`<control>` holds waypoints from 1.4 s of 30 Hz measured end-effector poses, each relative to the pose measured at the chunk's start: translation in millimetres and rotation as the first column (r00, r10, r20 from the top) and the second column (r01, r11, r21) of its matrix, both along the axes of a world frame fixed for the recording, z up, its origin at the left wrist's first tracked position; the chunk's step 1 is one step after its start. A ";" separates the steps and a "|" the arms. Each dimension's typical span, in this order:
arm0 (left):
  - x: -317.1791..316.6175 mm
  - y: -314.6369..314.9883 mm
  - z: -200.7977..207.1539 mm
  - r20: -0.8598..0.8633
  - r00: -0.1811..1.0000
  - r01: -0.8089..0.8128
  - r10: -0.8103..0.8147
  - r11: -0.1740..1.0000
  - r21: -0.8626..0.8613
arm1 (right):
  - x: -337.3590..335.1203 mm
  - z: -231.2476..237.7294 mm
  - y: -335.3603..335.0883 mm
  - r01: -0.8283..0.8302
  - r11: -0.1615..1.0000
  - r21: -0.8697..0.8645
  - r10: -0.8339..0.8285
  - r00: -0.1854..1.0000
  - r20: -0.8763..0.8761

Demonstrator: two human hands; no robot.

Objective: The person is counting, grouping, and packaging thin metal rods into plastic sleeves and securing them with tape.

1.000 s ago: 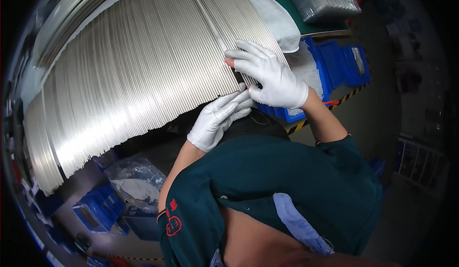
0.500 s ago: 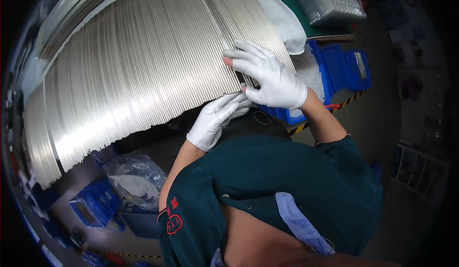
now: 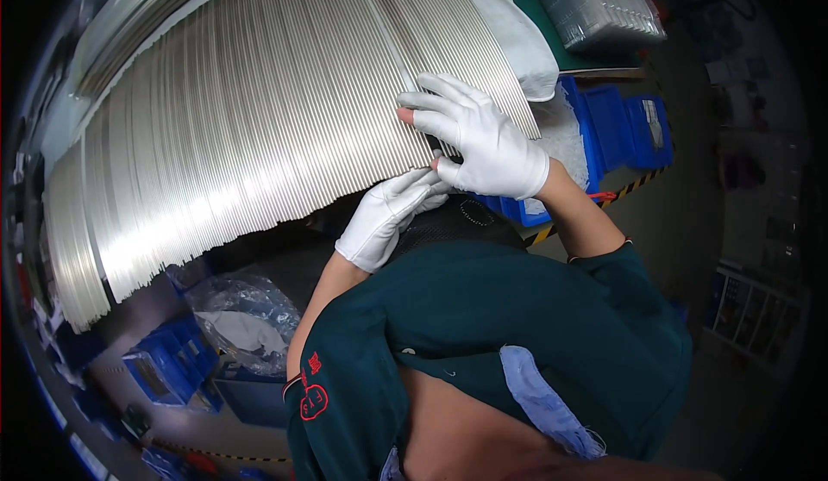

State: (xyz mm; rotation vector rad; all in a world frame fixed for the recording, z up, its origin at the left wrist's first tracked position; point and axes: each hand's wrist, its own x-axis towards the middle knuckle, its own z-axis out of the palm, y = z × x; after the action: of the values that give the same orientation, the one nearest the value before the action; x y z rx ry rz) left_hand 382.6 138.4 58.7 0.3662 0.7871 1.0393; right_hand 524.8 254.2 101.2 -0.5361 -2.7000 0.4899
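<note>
A wide row of thin silvery metal rods point(image 3: 259, 110) lies side by side across the work surface, with a narrow gap splitting off a smaller group at the right. My right hand point(image 3: 492, 140), in a white glove with a bare fingertip, rests over that gap with its fingers stretched and apart on the rods. Against the near rod ends, my left hand point(image 3: 384, 218), also white-gloved, has its fingers extended to the right. Its fingertips meet the rods just below my right thumb and are partly hidden.
White cloth point(image 3: 517, 37) lies beneath the rods at the right. Clear plastic trays point(image 3: 595, 7) are stacked at the back right. Blue bins point(image 3: 608, 123) stand right of the rods; another blue bin point(image 3: 172, 365) and a clear plastic bag point(image 3: 246, 321) are low at the left.
My right hand has shifted very slightly left over the rods. My left hand stays in nearly the same place, and the view has moved a little.
</note>
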 end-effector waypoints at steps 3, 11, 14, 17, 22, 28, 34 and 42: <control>1.1 -0.3 -2.8 0.027 0.999 -0.030 0.030 0.999 0.018 | -1.0 -0.3 -0.2 0.001 1.000 -0.003 -0.001 1.000 0.005; -2.9 -2.5 -1.5 -0.001 1.000 -0.028 0.028 1.000 -0.005 | -3.2 -2.3 -0.5 -0.004 1.000 -0.012 0.004 1.000 -0.023; -5.4 -3.9 -0.5 -0.026 1.000 -0.013 0.013 1.000 -0.016 | -7.8 -0.2 -3.6 -0.011 1.000 -0.004 0.011 1.000 -0.012; -4.3 -4.6 -3.4 -0.010 0.999 -0.043 0.043 0.999 0.011 | -9.6 -1.1 -3.0 -0.007 1.000 0.000 0.007 1.000 -0.006; -5.9 -6.3 -8.8 0.024 0.997 -0.076 0.075 0.996 0.046 | -12.3 -3.9 -3.7 -0.006 1.000 -0.008 0.006 0.999 -0.038; -9.1 -7.4 0.4 -0.042 0.997 -0.061 0.061 0.998 -0.004 | -18.6 -1.5 -4.7 -0.025 1.000 -0.009 0.025 1.000 -0.018; -12.8 -11.6 -5.3 -0.046 0.996 -0.076 0.077 0.997 0.017 | -20.7 0.6 -6.3 -0.027 0.998 -0.048 0.025 0.998 -0.050; -14.8 -12.5 -2.4 -0.044 0.995 -0.092 0.095 0.994 0.051 | -22.4 -2.0 -5.9 -0.023 0.999 -0.030 0.022 0.999 -0.044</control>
State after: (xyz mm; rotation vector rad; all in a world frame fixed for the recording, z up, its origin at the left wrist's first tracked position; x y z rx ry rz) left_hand 367.8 125.9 56.3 0.3998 0.8275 1.1430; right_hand 502.4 248.3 99.2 -0.4977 -2.6637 0.5437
